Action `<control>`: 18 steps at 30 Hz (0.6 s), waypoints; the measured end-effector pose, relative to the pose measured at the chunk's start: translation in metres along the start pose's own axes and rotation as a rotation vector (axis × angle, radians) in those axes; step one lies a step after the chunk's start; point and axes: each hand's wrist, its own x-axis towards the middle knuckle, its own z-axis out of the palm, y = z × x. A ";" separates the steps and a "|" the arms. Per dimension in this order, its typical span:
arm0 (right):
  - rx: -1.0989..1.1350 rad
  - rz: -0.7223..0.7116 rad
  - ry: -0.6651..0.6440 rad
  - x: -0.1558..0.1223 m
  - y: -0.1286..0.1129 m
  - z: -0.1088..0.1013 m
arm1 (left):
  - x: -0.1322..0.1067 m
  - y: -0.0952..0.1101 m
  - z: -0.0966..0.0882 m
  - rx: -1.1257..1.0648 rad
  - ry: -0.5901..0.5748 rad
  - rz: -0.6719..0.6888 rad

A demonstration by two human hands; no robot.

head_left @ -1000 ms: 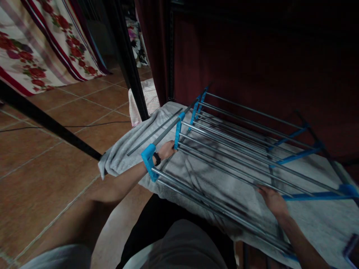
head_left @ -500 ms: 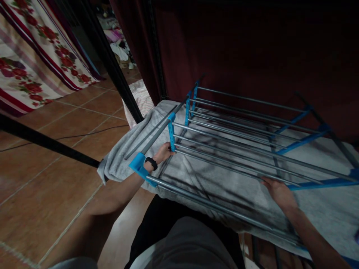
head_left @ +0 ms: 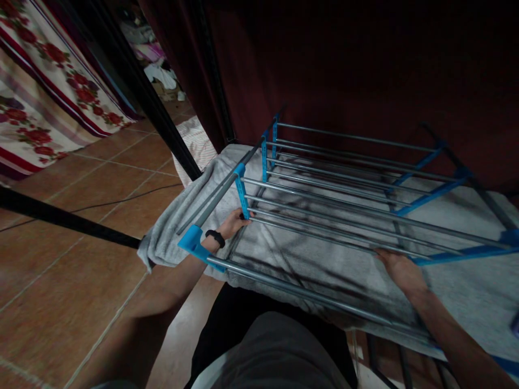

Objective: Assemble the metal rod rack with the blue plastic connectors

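Observation:
A rack of grey metal tubes with blue plastic brackets (head_left: 242,197) lies on a grey blanket (head_left: 344,270). My left hand (head_left: 234,222), with a black band at the wrist, is closed at the lower end of the nearest upright bracket, where the lowest tube (head_left: 308,231) meets it. My right hand (head_left: 399,266) pinches the same tube farther right, near a slanting blue bracket (head_left: 466,255). Some of its fingers are hidden beneath the tube. A blue corner piece (head_left: 194,243) sits by my left forearm, joined to a front tube (head_left: 292,289).
Black metal posts (head_left: 158,113) and a black bar (head_left: 68,219) frame the left side. A dark red curtain (head_left: 344,70) hangs behind the rack. A thin cable (head_left: 121,200) crosses the tiled floor (head_left: 81,270), near a flowered curtain (head_left: 48,81).
The view has shifted slightly, so the rack sits a little farther left. Both hands keep their hold at the same spots on the rack.

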 end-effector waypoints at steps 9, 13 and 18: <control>0.002 0.010 0.022 -0.001 -0.001 0.001 | 0.004 0.008 0.002 0.136 -0.003 -0.034; 0.008 0.028 0.016 0.000 -0.001 0.001 | 0.004 0.009 0.003 0.141 0.014 -0.033; 0.034 0.035 -0.005 0.000 0.000 -0.001 | 0.003 0.010 0.003 0.160 0.028 -0.038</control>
